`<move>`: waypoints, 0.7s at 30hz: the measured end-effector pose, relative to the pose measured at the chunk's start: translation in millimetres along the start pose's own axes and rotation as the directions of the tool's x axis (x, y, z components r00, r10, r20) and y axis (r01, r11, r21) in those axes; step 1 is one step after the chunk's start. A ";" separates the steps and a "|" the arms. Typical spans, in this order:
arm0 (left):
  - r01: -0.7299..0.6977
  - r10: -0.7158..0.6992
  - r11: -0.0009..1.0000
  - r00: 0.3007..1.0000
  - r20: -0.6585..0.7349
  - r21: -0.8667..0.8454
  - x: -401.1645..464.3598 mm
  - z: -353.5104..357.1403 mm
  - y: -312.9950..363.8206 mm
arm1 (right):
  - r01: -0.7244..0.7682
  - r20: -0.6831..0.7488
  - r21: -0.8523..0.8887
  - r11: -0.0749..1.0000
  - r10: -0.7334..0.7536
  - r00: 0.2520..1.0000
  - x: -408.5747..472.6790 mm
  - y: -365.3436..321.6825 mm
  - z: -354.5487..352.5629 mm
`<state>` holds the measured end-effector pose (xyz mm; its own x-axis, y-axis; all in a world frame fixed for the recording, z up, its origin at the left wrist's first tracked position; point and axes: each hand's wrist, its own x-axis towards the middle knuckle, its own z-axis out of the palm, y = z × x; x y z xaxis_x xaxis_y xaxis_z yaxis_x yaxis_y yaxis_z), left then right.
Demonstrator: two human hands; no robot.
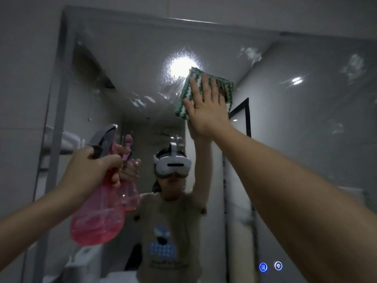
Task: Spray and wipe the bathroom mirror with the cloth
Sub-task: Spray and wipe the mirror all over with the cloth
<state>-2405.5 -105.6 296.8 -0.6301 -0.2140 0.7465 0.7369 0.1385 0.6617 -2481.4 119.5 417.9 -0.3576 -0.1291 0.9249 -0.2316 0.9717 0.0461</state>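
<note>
The bathroom mirror (306,119) fills most of the view, with spray droplets and smears near its top. My right hand (206,107) presses a folded green-and-white cloth (195,86) flat against the glass, fingers straight, just below the reflected ceiling light. My left hand (91,168) grips the neck of a pink spray bottle (98,217) with a grey trigger head, held up at the lower left in front of the mirror. The bottle holds pink liquid.
The mirror's metal frame (59,99) runs up the left side against a grey tiled wall (20,78). Two lit touch buttons (271,266) glow at the mirror's lower right. A person wearing a headset, a shelf and a doorway appear in reflection.
</note>
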 end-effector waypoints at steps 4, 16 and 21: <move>0.030 -0.029 0.999 0.999 0.027 -0.043 -5.8 13.6 -6.0 | 0.039 -0.023 0.022 0.999 -0.038 0.999 -45.8 -14.5 20.5; 0.154 -0.150 0.986 0.987 0.065 -0.060 -60.8 23.9 -23.9 | 0.240 0.153 0.022 0.970 -0.241 0.958 -181.2 -46.3 82.8; 0.083 -0.083 0.997 0.996 0.015 0.004 -37.0 12.7 -7.1 | 0.358 0.132 -0.083 0.930 -0.346 0.929 -126.5 -22.4 55.2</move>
<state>-2390.5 -86.4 265.3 -0.6928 -0.2101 0.6899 0.6809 0.1245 0.7217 -2480.9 103.1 279.1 -0.3712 -0.4817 0.7938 -0.2684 0.8741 0.4049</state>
